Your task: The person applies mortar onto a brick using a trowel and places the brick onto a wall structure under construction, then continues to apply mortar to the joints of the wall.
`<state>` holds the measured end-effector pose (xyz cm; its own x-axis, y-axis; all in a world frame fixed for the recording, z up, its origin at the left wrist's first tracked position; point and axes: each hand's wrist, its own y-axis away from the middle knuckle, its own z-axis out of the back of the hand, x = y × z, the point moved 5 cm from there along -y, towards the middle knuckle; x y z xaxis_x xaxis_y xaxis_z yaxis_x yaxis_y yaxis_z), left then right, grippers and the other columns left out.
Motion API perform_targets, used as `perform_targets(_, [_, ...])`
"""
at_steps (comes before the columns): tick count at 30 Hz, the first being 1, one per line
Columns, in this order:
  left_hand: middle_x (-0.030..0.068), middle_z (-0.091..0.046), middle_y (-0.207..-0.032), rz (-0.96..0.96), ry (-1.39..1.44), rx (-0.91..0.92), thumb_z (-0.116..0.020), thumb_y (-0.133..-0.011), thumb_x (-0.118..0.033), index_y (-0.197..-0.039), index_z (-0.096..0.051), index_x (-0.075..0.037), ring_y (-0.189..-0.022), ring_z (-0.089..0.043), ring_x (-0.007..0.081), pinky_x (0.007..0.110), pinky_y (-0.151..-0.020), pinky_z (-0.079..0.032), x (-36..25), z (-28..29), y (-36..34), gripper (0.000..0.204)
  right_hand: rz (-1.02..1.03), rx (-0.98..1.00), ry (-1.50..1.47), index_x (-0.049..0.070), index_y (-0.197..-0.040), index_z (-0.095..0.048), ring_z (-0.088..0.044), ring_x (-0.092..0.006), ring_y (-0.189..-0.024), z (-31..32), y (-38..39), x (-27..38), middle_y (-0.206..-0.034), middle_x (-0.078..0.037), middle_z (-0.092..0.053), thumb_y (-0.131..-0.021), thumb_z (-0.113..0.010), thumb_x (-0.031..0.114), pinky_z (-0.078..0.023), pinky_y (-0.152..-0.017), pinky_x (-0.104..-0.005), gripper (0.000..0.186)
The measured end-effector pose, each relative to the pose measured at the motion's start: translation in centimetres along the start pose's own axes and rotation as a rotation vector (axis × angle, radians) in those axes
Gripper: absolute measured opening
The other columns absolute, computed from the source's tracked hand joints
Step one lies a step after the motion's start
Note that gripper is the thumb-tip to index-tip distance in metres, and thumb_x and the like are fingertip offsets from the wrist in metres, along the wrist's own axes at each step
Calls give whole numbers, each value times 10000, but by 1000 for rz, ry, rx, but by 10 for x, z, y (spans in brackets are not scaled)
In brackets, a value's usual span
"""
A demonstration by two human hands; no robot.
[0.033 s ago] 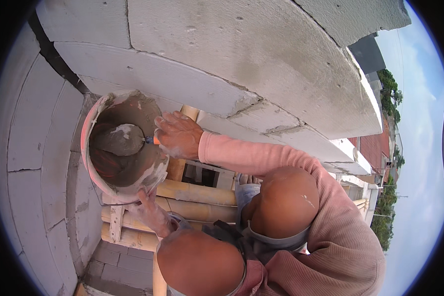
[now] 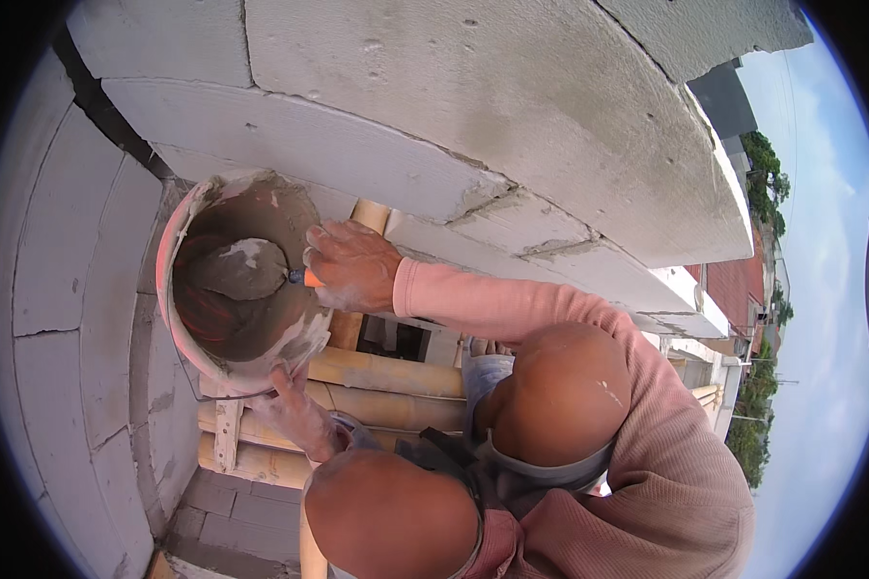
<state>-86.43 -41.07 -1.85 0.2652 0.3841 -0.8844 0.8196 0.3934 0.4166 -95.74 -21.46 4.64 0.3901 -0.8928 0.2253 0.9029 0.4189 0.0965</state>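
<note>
Right grip (image 2: 355, 265): wrapped round orange-handled trowel (image 2: 311, 278) | trowel: blade inside bucket (image 2: 168, 289), left of frame | left grip (image 2: 297, 413): touching bucket's lower rim, closure cannot tell | bamboo poles (image 2: 386, 372): below frame centre

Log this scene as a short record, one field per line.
Right hand: closed around the orange handle of a trowel
Trowel: mortar-coated blade inside the bucket
Left hand: at the lower side of the bucket, fingers against it
Bucket: pinkish outside, mortar smeared over its inner wall
Below: bamboo poles
Beside: pale block wall
Far right: trees, sky
</note>
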Motion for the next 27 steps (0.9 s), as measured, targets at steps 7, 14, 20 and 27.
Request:
perform_targets(7, [182, -527, -1237, -49, -117, 121, -635, -903, -97, -1275, -457, 97, -1036, -598, 248, 399, -863, -612, -14, -23, 5, 456, -146, 90, -174, -52, -1298, -474, -669, -392, -808, 3, 53, -21, -878, -176, -682, -937, -571, 383, -532, -702, -502, 575])
perform_targets(14, [174, -541, -1181, -101, -96, 201, -623, -932, -129, -1420, -320, 34, -1003, -619, 238, 399, -848, -617, -15, -23, -8, 597, 61, -306, 88, 15, -1062, -646, -689, -347, -775, 52, 76, -28, -1047, -175, -691, -915, -664, 308, -566, -639, -423, 328])
perform_targets(20, [84, -609, -960, -211, -251, 219, -592, -893, -37, -1070, -537, 51, -824, -582, 138, 287, -748, -534, -22, -22, -9, 205, -115, -167, 324, 51, -1080, -670, -700, -304, -824, 60, 87, -29, -1153, -173, -673, -897, -645, 173, -575, -619, -402, 222])
perform_targets(27, [138, -571, -1139, -156, -160, 265, -590, -934, -59, -1278, -422, 36, -965, -655, 229, 358, -800, -611, -9, 2, -15, 394, -76, 9, 402, 81, -1070, -687, -687, -257, -859, 60, 39, 4, -1140, -84, -676, -839, -615, 159, -571, -617, -390, 254])
